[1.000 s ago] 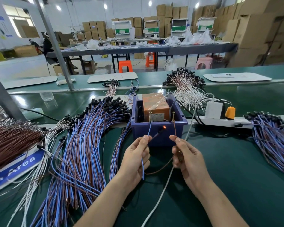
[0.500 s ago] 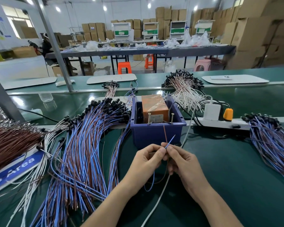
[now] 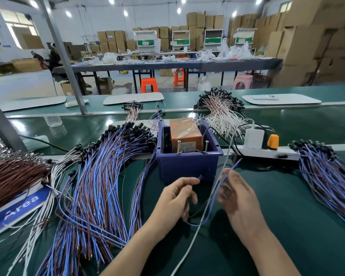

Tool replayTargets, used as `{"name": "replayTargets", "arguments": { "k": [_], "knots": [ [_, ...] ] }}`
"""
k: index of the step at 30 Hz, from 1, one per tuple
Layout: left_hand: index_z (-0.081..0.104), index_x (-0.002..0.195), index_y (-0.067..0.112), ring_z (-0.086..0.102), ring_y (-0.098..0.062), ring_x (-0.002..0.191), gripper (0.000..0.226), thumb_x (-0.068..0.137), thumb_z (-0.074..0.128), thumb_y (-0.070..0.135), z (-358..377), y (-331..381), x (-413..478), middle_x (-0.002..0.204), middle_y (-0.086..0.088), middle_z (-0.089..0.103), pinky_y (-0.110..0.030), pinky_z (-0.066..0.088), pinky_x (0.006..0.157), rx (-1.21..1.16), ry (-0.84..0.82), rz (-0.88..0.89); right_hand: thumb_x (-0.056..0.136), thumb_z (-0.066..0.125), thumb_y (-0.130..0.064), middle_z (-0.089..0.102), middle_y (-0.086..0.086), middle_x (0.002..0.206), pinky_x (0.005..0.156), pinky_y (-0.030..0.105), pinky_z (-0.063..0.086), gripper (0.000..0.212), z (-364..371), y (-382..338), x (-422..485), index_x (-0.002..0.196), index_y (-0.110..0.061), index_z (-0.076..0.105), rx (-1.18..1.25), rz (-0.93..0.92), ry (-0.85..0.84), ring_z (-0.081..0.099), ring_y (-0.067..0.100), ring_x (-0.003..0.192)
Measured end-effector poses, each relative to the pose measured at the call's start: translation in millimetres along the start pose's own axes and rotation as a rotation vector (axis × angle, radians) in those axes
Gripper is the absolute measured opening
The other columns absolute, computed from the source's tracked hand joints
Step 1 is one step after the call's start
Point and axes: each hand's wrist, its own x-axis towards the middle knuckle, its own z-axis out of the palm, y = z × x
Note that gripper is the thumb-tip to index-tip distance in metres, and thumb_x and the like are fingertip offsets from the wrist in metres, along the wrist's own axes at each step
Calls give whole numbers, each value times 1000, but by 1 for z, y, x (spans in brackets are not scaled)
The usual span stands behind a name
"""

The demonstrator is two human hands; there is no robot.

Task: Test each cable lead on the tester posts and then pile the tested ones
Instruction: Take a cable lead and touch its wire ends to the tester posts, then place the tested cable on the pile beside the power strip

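The left hand [image 3: 177, 198] has its fingers curled and pinches the brown wire of one cable lead [image 3: 196, 223] between thumb and forefinger, and the short end sticks out toward the blue bin [image 3: 187, 168]. The right hand [image 3: 235, 196] is blurred. As far as I can see, its fingertips pinch the blue wire of the same lead, and this end points up and to the right. Between both hands the lead hangs in a loose loop just above the green table [image 3: 287, 216]. Neither end touches the two tester posts [image 3: 207, 145], which stand upright at the front edge of the orange tester [image 3: 184, 134] inside the bin.

I cannot tell from here if this lead is already tested. If not, I think each end should go on its own post, one hand for one post. The ends must stay apart, so that they meet only the posts and not each other. Pinching close to the tips would give better aim.

A white cable [image 3: 226, 156] runs down the table between the hands and may catch the loop, so the lead should be lifted over it. After the test, the lead probably belongs on the blue-and-brown pile [image 3: 327, 180] at the right, with the black heads in the same direction. It should not go back to the big bundle [image 3: 108, 176] at the left.
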Motion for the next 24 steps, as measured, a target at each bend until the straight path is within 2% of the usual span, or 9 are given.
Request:
{"name": "replayTargets", "arguments": {
  "k": [2,4,6,9,12,14,17,21,24],
  "knots": [
    [61,118,13,44,-15,44,27,107,38,4,0,3,-1,78,-6,66,-34,53,58,-36,-11,-16,93,60,-32,70,-2,79,47,20,49,19,-6,-10,0,85,-23,74,115,-5,90,56,7,54],
    [55,114,6,55,-19,52,21,106,36,0,0,6,-3,81,-9,69,-41,54,71,-70,-25,-14,99,56,-30,70,-4,75,47,17,48,19,-11,-15,0,89,-23,70,187,-7,191,54,6,51],
    [52,107,4,65,-24,66,17,105,36,-3,0,8,-5,83,-11,70,-37,57,77,-95,-60,-3,103,53,-30,68,-7,71,47,17,47,18,-15,-18,2,93,-23,67,233,-19,286,52,5,49],
    [56,103,5,69,-23,87,18,105,40,-3,1,8,-9,88,-10,73,-35,56,86,-81,-112,12,105,49,-31,63,-11,64,49,17,44,19,-25,-23,4,93,-26,62,334,-47,400,48,5,47],
    [64,102,7,70,-18,94,17,104,48,2,2,7,-11,94,-7,76,-32,56,85,-34,-92,64,107,44,-29,61,-13,57,46,14,41,22,-37,-28,7,89,-28,59,425,-62,490,48,2,44],
    [67,101,9,71,-19,99,13,101,54,9,3,10,-13,99,-9,76,-31,57,84,-45,-42,120,107,44,-27,62,-13,58,45,13,40,22,-44,-32,7,90,-28,59,458,-80,512,47,1,44],
    [75,100,12,70,-22,106,21,97,56,19,4,16,-17,105,-9,76,-33,58,87,-75,33,205,107,43,-25,62,-13,62,44,12,39,23,-50,-36,7,91,-26,58,495,-92,525,48,1,44],
    [77,99,11,70,-23,106,25,101,52,10,9,21,-21,108,-9,75,-34,59,87,-103,120,284,108,43,-25,63,-11,67,44,13,41,23,-50,-35,5,91,-24,59,536,-86,511,51,2,46],
    [75,98,5,71,-26,102,25,101,51,2,17,25,-18,104,-9,76,-31,59,81,-112,205,322,107,44,-31,71,-4,76,50,15,51,24,-44,-32,1,96,-22,62,551,-52,437,61,5,52]
  ]
}}
